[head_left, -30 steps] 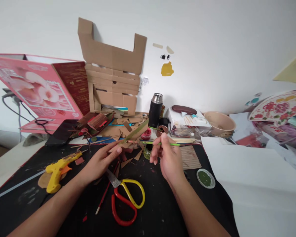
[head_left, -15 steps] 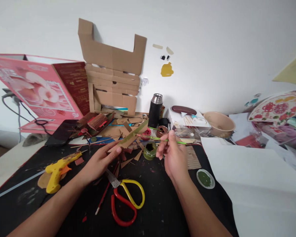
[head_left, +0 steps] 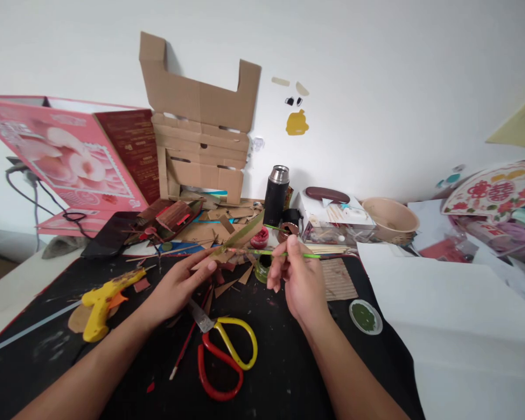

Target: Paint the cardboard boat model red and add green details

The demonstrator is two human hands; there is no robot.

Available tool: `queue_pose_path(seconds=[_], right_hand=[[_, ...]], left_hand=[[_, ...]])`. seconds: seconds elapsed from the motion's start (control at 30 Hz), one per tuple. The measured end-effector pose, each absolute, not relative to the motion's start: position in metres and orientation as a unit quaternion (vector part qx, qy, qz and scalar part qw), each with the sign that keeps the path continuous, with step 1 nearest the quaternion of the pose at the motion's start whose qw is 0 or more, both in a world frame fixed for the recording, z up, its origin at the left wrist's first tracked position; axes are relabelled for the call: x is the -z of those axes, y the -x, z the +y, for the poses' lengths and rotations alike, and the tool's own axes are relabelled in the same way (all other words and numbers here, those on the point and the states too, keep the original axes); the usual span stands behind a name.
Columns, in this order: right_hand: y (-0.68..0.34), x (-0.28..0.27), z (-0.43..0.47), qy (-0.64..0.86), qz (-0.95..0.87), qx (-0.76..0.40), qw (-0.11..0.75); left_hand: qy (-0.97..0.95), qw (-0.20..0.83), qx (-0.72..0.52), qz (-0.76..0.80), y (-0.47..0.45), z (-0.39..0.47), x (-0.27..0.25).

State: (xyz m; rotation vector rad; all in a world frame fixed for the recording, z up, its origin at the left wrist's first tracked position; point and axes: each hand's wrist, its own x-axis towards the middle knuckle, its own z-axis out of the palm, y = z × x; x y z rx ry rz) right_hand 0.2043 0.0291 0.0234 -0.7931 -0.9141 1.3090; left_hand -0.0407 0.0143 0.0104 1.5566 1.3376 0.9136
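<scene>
Between the thumb and fingers of my left hand point(head_left: 186, 280) is a long cardboard strip point(head_left: 244, 233), painted olive green along part of its face and slanting up to the right. My right hand point(head_left: 300, 271) pinches a thin paintbrush point(head_left: 266, 252) with a bright green handle. The brush tip touches the strip near my left fingers. Just left of my right hand stands an open jar of green paint point(head_left: 261, 269), partly hidden by the fingers. Red-and-yellow-handled scissors point(head_left: 227, 359) lie below, between my forearms.
A yellow glue gun point(head_left: 102, 303) lies at left and a lid with green paint point(head_left: 366, 317) at right. Behind are cardboard scraps, a red paint jar point(head_left: 259, 238), a black thermos point(head_left: 276, 198), a clear box point(head_left: 332, 219) and a beige bowl point(head_left: 391, 220). A corrugated piece point(head_left: 339, 279) lies right.
My right hand has moved left with the paintbrush, and its tip has slid down the strip toward my left fingers. The left hand stays nearly still.
</scene>
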Motion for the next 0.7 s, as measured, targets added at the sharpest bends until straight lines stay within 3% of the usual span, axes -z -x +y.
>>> queue_pose_path(seconds=[0.7], right_hand=[[-0.2052,-0.0226,0.0288,0.348,-0.402,-0.568,0.628]], left_hand=[[-0.596,0.425,-0.422,0.535,0.0373,0.0134,-0.0094]])
